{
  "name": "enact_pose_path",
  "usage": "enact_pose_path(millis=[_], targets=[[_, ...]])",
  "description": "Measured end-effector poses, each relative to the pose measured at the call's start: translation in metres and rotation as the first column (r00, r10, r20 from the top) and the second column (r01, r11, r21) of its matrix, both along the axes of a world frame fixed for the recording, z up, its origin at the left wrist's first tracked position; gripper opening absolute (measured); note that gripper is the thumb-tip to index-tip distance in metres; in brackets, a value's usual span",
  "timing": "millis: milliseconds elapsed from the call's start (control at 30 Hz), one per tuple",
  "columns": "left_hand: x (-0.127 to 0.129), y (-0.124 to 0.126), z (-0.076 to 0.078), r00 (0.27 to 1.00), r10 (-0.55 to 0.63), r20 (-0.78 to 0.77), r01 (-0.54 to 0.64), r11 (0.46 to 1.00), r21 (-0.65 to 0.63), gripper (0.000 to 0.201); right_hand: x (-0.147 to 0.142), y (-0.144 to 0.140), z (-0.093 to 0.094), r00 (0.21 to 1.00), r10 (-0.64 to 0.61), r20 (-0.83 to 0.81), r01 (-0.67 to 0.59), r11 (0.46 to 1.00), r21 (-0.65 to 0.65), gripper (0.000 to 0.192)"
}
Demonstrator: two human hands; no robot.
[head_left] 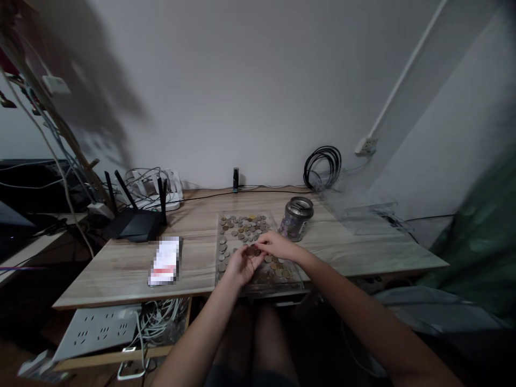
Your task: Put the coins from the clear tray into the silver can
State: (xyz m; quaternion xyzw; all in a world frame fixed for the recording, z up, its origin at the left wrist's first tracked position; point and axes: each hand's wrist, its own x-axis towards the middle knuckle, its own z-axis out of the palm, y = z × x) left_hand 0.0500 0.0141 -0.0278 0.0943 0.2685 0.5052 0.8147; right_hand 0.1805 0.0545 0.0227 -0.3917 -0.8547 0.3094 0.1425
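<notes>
Cupping coins (pixel 252 251) in the left hand (pixel 243 266) and touching them with the right hand (pixel 275 245), over a transparent panel (pixel 264 279) strewn with loose coins (pixel 241 236) on the worktop (pixel 195 215), just beside a lidded can (pixel 296 220), well apart from a black router (pixel 135 223).

The coins (pixel 241 236) are silvery (some coppery brown).

Metal can (pixel 296 223) standing near grip, far-R side, blocking that way; loose coins (pixel 241 236) cluttering just beyond grip. Desk (pixel 198 252) leaving room L of grip, betw. coins & phone (pixel 166 257).
</notes>
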Motion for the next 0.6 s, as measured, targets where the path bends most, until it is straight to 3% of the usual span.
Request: enact_pose_path(millis=[67,133,167,233,300,333,367,467,600], targets=[[-0.002,0.0,-0.002,0.999,0.028,0.022,-0.028,1.0,0.002,0.023,0.003,0.002,0.003,0.996,-0.078,-0.052,0.083,0.99,0.112,0.025],[-0.003,-0.001,-0.003,0.999,0.033,0.016,-0.033,0.999,0.006,0.021,0.017,0.009,0.013,0.956,-0.248,-0.157,0.276,0.942,0.191,0.024],[-0.003,-0.002,-0.003,0.999,0.043,0.006,-0.043,0.999,0.002,0.021,0.028,0.015,0.021,0.911,-0.349,-0.22,0.395,0.891,0.223,0.025],[-0.003,-0.003,-0.003,0.995,0.101,-0.027,-0.101,0.995,-0.017,0.022,0.057,0.031,0.039,0.785,-0.527,-0.326,0.615,0.729,0.3,0.028],[-0.002,-0.004,-0.002,0.977,0.198,-0.075,-0.201,0.979,-0.032,0.023,0.086,0.05,0.054,0.672,-0.657,-0.341,0.737,0.549,0.395,0.028],[-0.002,-0.004,-0.002,0.964,0.247,-0.096,-0.251,0.967,-0.032,0.023,0.098,0.058,0.06,0.636,-0.71,-0.304,0.755,0.49,0.435,0.027],[-0.002,-0.003,-0.002,0.952,0.285,-0.112,-0.289,0.957,-0.028,0.021,0.107,0.066,0.063,0.614,-0.75,-0.244,0.753,0.464,0.467,0.025],[-0.003,-0.003,-0.001,0.939,0.32,-0.124,-0.324,0.946,-0.013,0.018,0.118,0.081,0.063,0.59,-0.805,-0.062,0.713,0.483,0.508,0.022],[-0.003,-0.004,0.001,0.934,0.331,-0.134,-0.333,0.943,0.01,0.016,0.105,0.075,0.058,0.548,-0.836,-0.037,0.711,0.442,0.547,0.024]])
